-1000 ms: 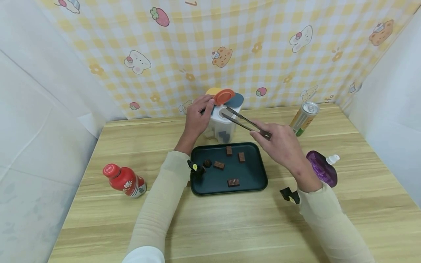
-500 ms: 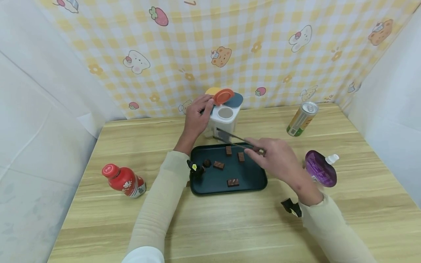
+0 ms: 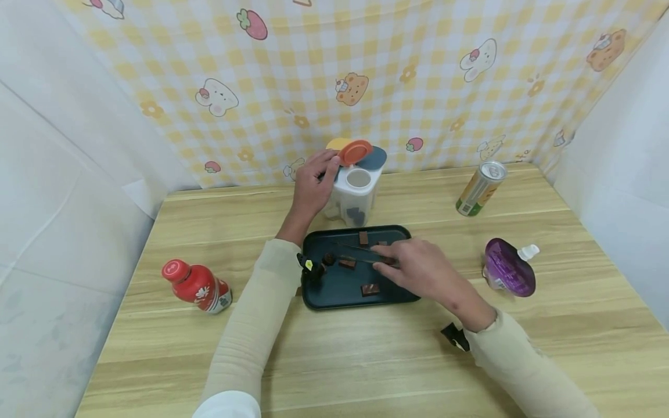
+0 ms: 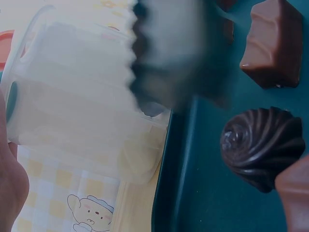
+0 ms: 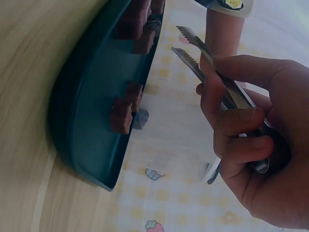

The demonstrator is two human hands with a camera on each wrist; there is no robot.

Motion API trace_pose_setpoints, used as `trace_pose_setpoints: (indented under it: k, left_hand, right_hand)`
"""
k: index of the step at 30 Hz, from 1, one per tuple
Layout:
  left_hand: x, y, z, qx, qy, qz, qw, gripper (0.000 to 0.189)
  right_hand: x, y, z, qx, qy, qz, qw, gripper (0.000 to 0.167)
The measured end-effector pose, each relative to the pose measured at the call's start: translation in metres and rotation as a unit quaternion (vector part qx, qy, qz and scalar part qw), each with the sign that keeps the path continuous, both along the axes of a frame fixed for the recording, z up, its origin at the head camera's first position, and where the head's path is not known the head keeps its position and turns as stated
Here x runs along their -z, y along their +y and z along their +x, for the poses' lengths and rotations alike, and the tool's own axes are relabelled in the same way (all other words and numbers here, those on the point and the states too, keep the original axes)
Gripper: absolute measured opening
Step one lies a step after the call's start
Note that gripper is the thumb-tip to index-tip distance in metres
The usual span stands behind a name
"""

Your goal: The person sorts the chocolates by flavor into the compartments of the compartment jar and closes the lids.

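My left hand (image 3: pixel 313 183) grips the top of a clear storage container (image 3: pixel 347 200), with the thumb beside its raised orange flip lid (image 3: pixel 356 152). The round opening under that lid is uncovered, and dark pieces show low inside. My right hand (image 3: pixel 423 267) holds metal tongs (image 5: pixel 236 94) over a dark green tray (image 3: pixel 334 299). The tong tips are apart with nothing between them; one serrated tip looms blurred in the left wrist view. On the tray lie several brown chocolates (image 4: pixel 275 43) and a dark swirled chocolate (image 4: pixel 263 145), close to the tong tips.
A red bottle (image 3: pixel 201 288) stands on the wooden table (image 3: pixel 355 360) at the left. To the right are a can (image 3: pixel 479 190) and a purple spouted pouch (image 3: pixel 508 268). A checked cloth (image 3: pixel 313 69) hangs behind the container.
My right hand has brought the tongs down from the container's opening, toward the viewer, to the tray. Dark pieces still show in the container. The left hand has stayed in place.
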State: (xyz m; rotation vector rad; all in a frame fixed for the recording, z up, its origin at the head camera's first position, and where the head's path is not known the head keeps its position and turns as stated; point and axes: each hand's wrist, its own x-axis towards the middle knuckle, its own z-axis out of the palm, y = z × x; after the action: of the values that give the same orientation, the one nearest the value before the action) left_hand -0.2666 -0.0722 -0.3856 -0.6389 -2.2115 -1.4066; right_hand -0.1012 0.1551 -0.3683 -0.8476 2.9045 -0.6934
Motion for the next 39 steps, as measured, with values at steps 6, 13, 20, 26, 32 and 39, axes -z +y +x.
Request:
trace_pose_setpoints:
  k: [6, 13, 20, 26, 32, 39]
  left_hand:
    - [0.000, 0.000, 0.000, -0.001, -0.012, -0.002, 0.9999, 0.035]
    - [0.001, 0.001, -0.001, 0.000, -0.015, 0.003, 0.9999, 0.034]
    - [0.000, 0.001, -0.002, 0.004, -0.003, 0.012, 0.9999, 0.032]
    - [0.000, 0.000, 0.000, 0.003, -0.001, 0.010, 0.9999, 0.031]
    - [0.000, 0.000, -0.001, 0.000, -0.005, 0.010, 0.9999, 0.031]
    - [0.000, 0.000, -0.001, 0.001, -0.006, 0.006, 1.0000, 0.032]
  right_hand:
    - [0.003, -0.008, -0.001, -0.012, -0.002, 0.020, 0.9997, 0.036]
    - [0.005, -0.014, -0.001, 0.001, -0.025, 0.038, 0.9989, 0.036]
    - [0.002, -0.020, 0.000, 0.002, -0.025, 0.047, 0.9986, 0.036]
    - [-0.004, -0.024, -0.001, 0.002, -0.032, 0.050, 0.9982, 0.032]
    - [-0.005, -0.026, -0.002, 0.004, -0.039, 0.058, 0.9975, 0.031]
    - [-0.004, -0.027, -0.002, 0.004, -0.038, 0.057, 0.9976, 0.031]
